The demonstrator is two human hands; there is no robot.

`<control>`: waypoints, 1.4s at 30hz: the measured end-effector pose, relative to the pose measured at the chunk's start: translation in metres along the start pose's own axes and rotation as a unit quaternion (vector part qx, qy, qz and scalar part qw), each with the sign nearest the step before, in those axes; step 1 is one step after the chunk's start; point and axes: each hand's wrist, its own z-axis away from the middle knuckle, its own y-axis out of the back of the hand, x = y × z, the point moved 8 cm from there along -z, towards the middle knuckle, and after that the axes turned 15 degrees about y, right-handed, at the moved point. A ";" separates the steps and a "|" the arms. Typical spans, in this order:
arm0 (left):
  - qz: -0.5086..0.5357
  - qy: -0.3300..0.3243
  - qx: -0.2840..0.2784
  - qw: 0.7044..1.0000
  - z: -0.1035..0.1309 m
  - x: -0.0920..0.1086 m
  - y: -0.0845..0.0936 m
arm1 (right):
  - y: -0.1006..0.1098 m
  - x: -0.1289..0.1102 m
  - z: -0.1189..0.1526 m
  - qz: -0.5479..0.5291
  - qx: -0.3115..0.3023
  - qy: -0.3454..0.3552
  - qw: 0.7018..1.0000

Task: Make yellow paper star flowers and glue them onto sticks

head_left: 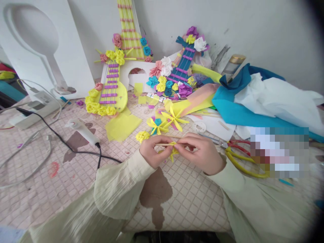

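One table (194, 202) with a diamond-patterned cover fills most of the view; its near edge runs between the two sleeves, and the patterned cover shows from the hands back to that edge; a brown patch (157, 189) interrupts the pattern there. A white panel (73, 44) with a rounded cutout stands at the far left; a blue sheet (233, 108), with crumpled white material (275, 94) on it, bounds the right rear. A yellow stringed model (118, 96) and a blue stringed model (184, 64) stand toward the wall, limiting room at the rear.

The left hand (158, 150) and right hand (199, 153) are near each other at mid-table; fingertips of both pinch a small yellow piece (173, 143) on a thin stick (162, 144); the stick extends into the left grip. A white corded tool (84, 131) lies left, well apart from the left hand; red handles (239, 146) and yellow handles (233, 160) lie just beyond the right wrist, restricting that side. Two yellow star-shaped flowers (174, 118) lie just beyond the fingers.
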 end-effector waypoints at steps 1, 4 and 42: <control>0.006 0.001 -0.001 1.000 0.000 -0.001 0.000 | 0.001 0.000 0.000 0.003 0.007 0.002 1.000; 0.012 -0.001 0.002 1.000 -0.001 -0.002 0.001 | 0.004 -0.002 0.000 0.014 0.026 0.013 0.999; -0.005 -0.006 0.010 1.000 0.002 0.005 0.003 | 0.000 0.006 0.001 -0.083 0.010 -0.030 0.996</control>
